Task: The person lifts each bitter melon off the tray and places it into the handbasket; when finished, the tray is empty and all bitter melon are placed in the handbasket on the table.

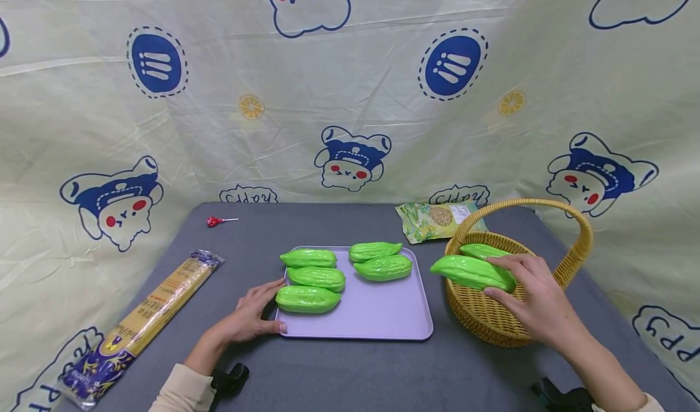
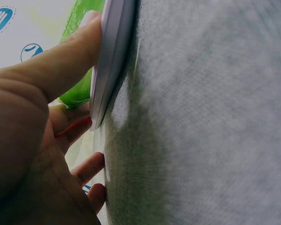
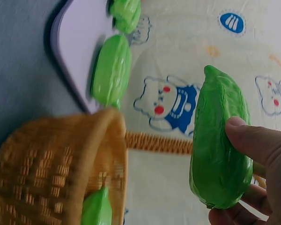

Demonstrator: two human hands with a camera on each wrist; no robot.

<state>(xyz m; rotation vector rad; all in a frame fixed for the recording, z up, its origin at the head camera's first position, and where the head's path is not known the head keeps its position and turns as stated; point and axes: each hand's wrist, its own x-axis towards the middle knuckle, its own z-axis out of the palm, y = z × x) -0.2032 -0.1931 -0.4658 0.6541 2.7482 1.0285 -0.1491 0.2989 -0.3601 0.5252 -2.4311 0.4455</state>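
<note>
My right hand [image 1: 533, 299] holds a green bitter melon [image 1: 473, 272] over the wicker basket [image 1: 481, 324], thumb on one side and fingers on the other. Behind it, a second bitter melon [image 1: 480, 250] shows inside the basket; part of it is hidden. At the left edge of the lilac tray [image 1: 377, 318], my left hand [image 1: 253, 315] rests with fingers extended and thumb on the rim near the front corner. Several bitter melons lie on this tray: a column at left, including the front bitter melon [image 1: 308, 299], and a pair at the back right, including one bitter melon [image 1: 384, 268].
The basket's arched handle [image 1: 584, 236] rises behind my right hand. A green-yellow bag [image 1: 432, 220] lies at the back beside the basket. At left lies a long noodle packet [image 1: 144, 318], with a small red-handled tool [image 1: 216, 221] farther back. A printed cloth hangs behind the table.
</note>
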